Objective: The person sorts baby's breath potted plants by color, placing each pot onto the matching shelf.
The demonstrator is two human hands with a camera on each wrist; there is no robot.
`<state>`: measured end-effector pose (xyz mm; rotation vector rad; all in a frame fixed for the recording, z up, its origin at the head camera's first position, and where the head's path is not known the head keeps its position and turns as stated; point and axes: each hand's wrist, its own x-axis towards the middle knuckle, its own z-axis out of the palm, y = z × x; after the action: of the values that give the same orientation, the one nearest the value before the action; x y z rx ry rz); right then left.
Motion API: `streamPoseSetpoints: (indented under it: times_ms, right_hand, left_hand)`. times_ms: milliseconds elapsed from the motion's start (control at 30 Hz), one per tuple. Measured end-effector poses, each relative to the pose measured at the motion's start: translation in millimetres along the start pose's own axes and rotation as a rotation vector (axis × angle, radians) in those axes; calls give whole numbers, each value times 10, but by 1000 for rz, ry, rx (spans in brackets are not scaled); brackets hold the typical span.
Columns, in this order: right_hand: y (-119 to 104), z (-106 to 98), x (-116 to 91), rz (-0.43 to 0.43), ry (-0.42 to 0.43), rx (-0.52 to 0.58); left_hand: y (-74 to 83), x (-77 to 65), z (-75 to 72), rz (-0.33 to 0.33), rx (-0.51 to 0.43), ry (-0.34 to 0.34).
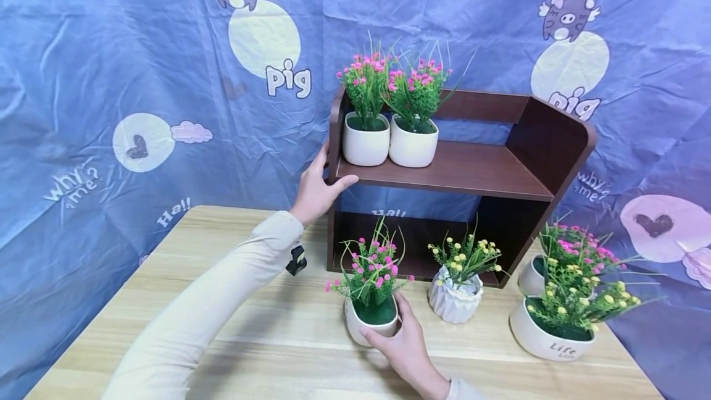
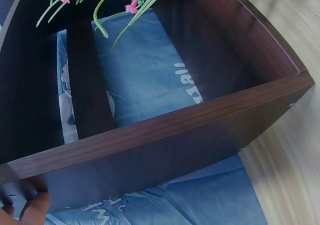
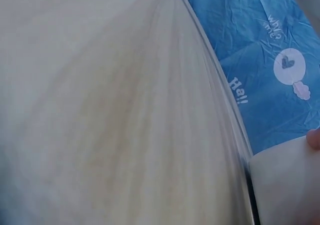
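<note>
Fingers of the right hand curl around a pink-flowered plant in a white pot, the thumb on its near wall and the other digits along its right side. This plant is held near the front of the shelf unit, over the bench; whether its base touches the wood cannot be told. In the right wrist view only part of the pot and one fingertip appear.

Fingers of the left hand grip the left side panel of the dark brown two-tier shelf unit, thumb on the front edge, fingertips against the outer face.

On the upper tier, at its left end, a white pot of pink flowers stands beside a matching pot. Right of the held plant, a fluted white pot with yellow flowers rests on the bench. Farther right stands an oval pot lettered "Life", also yellow-flowered; behind it, partly hidden, is another pink-flowered pot. Blue printed cloth hangs behind.
</note>
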<state>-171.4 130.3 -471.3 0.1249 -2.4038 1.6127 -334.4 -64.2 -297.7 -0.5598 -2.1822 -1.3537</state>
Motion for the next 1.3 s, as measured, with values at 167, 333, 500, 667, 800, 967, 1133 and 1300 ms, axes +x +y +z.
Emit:
streamPoseSetpoints:
  times_ms: [167, 333, 500, 667, 800, 967, 1133, 1300]
  right_hand:
    - [-25, -27, -8, -1, -10, 100]
    - [-50, -41, 4, 10, -18, 180]
    - [-45, -53, 4, 32, -21, 193]
    - [-33, -58, -13, 25, -19, 151]
    - [-23, -50, -38, 29, -42, 36]
    - [-12, -23, -57, 28, -76, -44]
    - [8, 7, -48, 16, -61, -30]
    - [17, 25, -34, 14, -31, -29]
  left_hand:
    - [4, 1, 1, 7, -2, 4]
    - [5, 1, 1, 15, -4, 5]
    - [8, 4, 2, 17, -3, 1]
    - [6, 2, 2, 21, -8, 2]
    - [15, 0, 0, 21, -1, 4]
    - [13, 3, 0, 30, 16, 16]
    - [8, 2, 2, 37, 21, 18]
    - [7, 5, 5, 33, 14, 16]
